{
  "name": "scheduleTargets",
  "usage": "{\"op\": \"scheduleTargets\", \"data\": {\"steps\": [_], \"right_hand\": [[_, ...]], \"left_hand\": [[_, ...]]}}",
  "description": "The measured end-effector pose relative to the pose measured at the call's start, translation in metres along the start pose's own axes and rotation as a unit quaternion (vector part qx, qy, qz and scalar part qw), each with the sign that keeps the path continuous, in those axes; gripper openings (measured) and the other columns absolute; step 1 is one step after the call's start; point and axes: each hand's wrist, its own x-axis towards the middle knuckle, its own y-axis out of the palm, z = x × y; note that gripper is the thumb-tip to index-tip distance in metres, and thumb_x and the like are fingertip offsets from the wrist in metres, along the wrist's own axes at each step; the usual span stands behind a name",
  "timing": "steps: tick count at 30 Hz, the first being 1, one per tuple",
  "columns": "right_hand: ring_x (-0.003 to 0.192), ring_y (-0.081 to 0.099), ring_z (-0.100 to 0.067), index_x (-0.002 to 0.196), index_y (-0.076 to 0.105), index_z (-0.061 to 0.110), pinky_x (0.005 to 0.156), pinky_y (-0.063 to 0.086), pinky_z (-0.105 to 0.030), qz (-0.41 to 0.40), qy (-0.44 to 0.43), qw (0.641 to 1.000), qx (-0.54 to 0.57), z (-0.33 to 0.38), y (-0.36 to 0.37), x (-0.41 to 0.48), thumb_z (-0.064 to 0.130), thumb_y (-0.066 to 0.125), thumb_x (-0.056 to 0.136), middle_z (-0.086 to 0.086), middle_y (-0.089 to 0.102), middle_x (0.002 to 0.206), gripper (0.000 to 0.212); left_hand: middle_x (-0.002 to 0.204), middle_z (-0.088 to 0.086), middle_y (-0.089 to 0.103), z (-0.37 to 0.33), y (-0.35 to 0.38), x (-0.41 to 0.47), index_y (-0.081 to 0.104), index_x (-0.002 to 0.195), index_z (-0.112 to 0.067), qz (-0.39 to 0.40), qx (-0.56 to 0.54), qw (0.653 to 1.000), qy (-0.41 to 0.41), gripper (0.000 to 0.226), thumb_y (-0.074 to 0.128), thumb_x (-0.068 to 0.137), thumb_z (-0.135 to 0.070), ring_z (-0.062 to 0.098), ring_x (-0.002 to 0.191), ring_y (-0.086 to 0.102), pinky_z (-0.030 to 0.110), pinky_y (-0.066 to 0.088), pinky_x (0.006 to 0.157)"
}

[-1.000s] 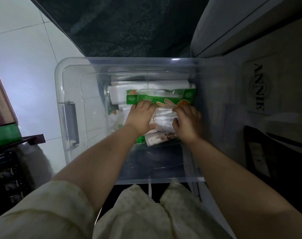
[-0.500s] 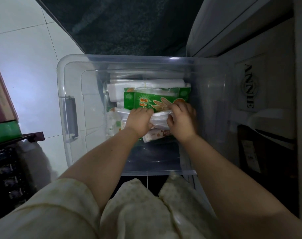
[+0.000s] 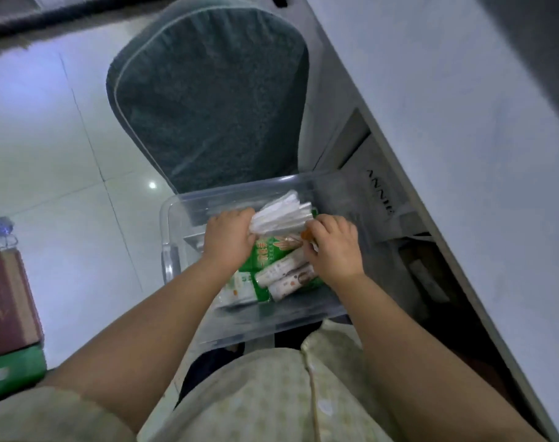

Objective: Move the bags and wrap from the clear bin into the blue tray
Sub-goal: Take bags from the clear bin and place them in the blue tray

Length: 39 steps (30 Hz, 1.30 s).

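Two grips work inside the clear bin: left grip and right grip clasp the white bag bundle above green packets. Bundle is probably light, soft and slippery; support both ends.

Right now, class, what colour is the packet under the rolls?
The packet is green; head view.

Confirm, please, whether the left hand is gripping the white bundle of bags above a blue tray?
Not quite: in the head view the left hand is gripping the white bundle of bags above a clear bin, not a blue tray.
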Motion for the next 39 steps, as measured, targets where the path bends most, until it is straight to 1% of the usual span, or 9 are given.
{"op": "scheduleTargets", "data": {"steps": [2, 5, 10, 18, 23, 29, 31, 36, 39], "right_hand": [[0.094, 0.055, -0.034, 0.099, 0.064, 0.011, 0.081, 0.041, -0.044, -0.034, 0.032, 0.999, -0.019, 0.016, -0.015, -0.020, 0.020, 0.070, 0.075, -0.010, 0.062, 0.102, 0.026], [0.092, 0.054, -0.032, 0.097, 0.062, 0.012, 0.079, 0.041, -0.042, -0.078, 0.091, 0.991, -0.054, 0.038, -0.035, -0.059, 0.022, 0.067, 0.076, -0.008, 0.061, 0.099, 0.024], [0.091, 0.055, -0.032, 0.100, 0.062, 0.014, 0.078, 0.042, -0.041, -0.137, 0.177, 0.970, -0.096, 0.045, -0.071, -0.134, 0.023, 0.066, 0.075, -0.007, 0.062, 0.101, 0.027], [0.084, 0.057, -0.033, 0.098, 0.065, 0.012, 0.072, 0.045, -0.041, -0.265, 0.330, 0.896, -0.137, 0.012, -0.140, -0.293, 0.017, 0.068, 0.067, -0.007, 0.064, 0.092, 0.032], [0.084, 0.058, -0.032, 0.096, 0.066, 0.012, 0.074, 0.045, -0.042, -0.302, 0.418, 0.840, -0.168, -0.009, -0.169, -0.420, 0.013, 0.075, 0.066, -0.006, 0.064, 0.091, 0.032], [0.085, 0.061, -0.031, 0.097, 0.068, 0.014, 0.075, 0.045, -0.042, -0.342, 0.506, 0.771, -0.181, -0.038, -0.192, -0.589, 0.011, 0.078, 0.060, -0.005, 0.066, 0.092, 0.039], [0.088, 0.061, -0.031, 0.099, 0.068, 0.015, 0.078, 0.045, -0.043, -0.350, 0.525, 0.755, -0.179, -0.050, -0.202, -0.644, 0.011, 0.078, 0.060, -0.006, 0.067, 0.094, 0.040], [0.095, 0.058, -0.034, 0.101, 0.069, 0.011, 0.082, 0.041, -0.046, -0.362, 0.563, 0.724, -0.169, -0.093, -0.232, -0.751, 0.010, 0.076, 0.066, -0.009, 0.066, 0.101, 0.036], [0.093, 0.058, -0.035, 0.101, 0.069, 0.011, 0.080, 0.042, -0.046, -0.357, 0.568, 0.721, -0.171, -0.129, -0.244, -0.790, 0.009, 0.075, 0.067, -0.009, 0.066, 0.100, 0.035]], "left_hand": [[0.103, 0.005, 0.067, -0.008, -0.021, -0.009, 0.061, 0.111, -0.022, -0.017, -0.007, 0.999, 0.051, 0.031, 0.069, 0.081, -0.027, 0.030, 0.097, 0.057, 0.037, 0.035, 0.074], [0.097, 0.004, 0.067, -0.027, -0.050, -0.024, 0.060, 0.102, -0.021, -0.042, -0.007, 0.990, 0.137, 0.024, 0.068, 0.080, -0.026, 0.030, 0.091, 0.056, 0.035, 0.027, 0.068], [0.087, 0.006, 0.065, -0.091, -0.084, -0.049, 0.060, 0.095, -0.018, -0.059, -0.006, 0.959, 0.279, 0.023, 0.066, 0.072, -0.020, 0.032, 0.085, 0.056, 0.036, 0.027, 0.066], [0.088, 0.003, 0.067, -0.264, -0.096, -0.123, 0.060, 0.099, -0.019, -0.082, -0.010, 0.868, 0.489, 0.027, 0.066, 0.074, -0.025, 0.031, 0.085, 0.058, 0.036, 0.031, 0.067], [0.077, 0.000, 0.063, -0.384, -0.073, -0.214, 0.057, 0.089, -0.019, -0.070, -0.050, 0.804, 0.588, 0.020, 0.068, 0.075, -0.026, 0.028, 0.073, 0.054, 0.033, 0.030, 0.064], [0.062, -0.009, 0.044, -0.514, -0.020, -0.350, 0.042, 0.072, -0.023, -0.051, -0.098, 0.743, 0.660, 0.026, 0.068, 0.068, -0.018, 0.023, 0.060, 0.036, 0.031, 0.021, 0.059], [0.063, -0.011, 0.041, -0.553, -0.003, -0.393, 0.045, 0.073, -0.022, -0.045, -0.111, 0.730, 0.673, 0.023, 0.067, 0.069, -0.018, 0.021, 0.061, 0.036, 0.032, 0.021, 0.059], [0.070, -0.005, 0.054, -0.640, 0.025, -0.471, 0.052, 0.079, -0.020, -0.020, -0.117, 0.719, 0.685, 0.015, 0.066, 0.072, -0.018, 0.027, 0.072, 0.052, 0.032, 0.025, 0.062], [0.068, -0.005, 0.049, -0.687, 0.040, -0.494, 0.046, 0.077, -0.022, -0.012, -0.114, 0.727, 0.677, 0.019, 0.064, 0.073, -0.017, 0.027, 0.072, 0.050, 0.032, 0.025, 0.064]]}}
